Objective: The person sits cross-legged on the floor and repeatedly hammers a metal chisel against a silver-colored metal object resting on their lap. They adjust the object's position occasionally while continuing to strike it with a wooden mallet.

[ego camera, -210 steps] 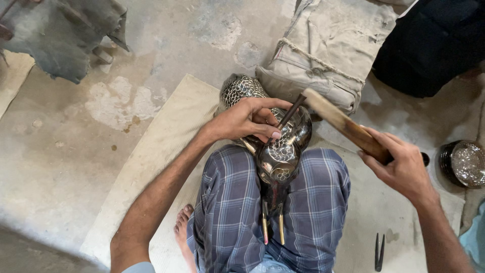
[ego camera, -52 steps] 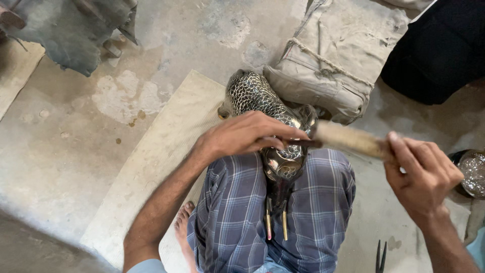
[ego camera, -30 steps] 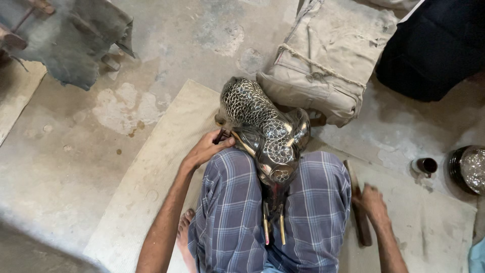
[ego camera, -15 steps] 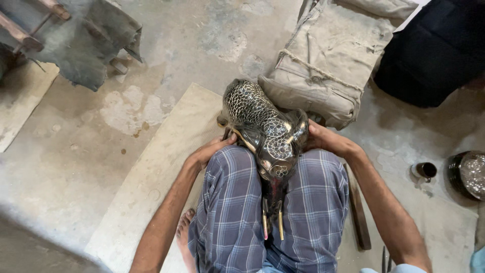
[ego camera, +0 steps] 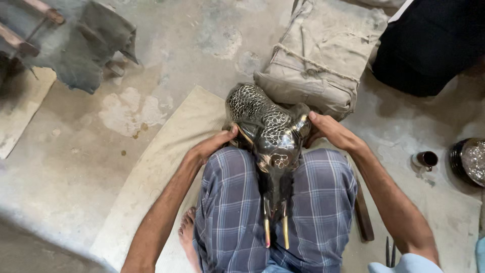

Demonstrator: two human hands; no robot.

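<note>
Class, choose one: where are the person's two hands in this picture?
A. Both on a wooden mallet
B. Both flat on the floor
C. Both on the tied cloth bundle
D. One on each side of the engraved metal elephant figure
D: the left hand and right hand grip opposite sides of the engraved metal elephant figure resting across the lap.

One package in my view — no labels, signs or screens.
A bulky beige cloth bundle tied with cord (ego camera: 318,65) lies on the concrete floor — top centre.
</note>
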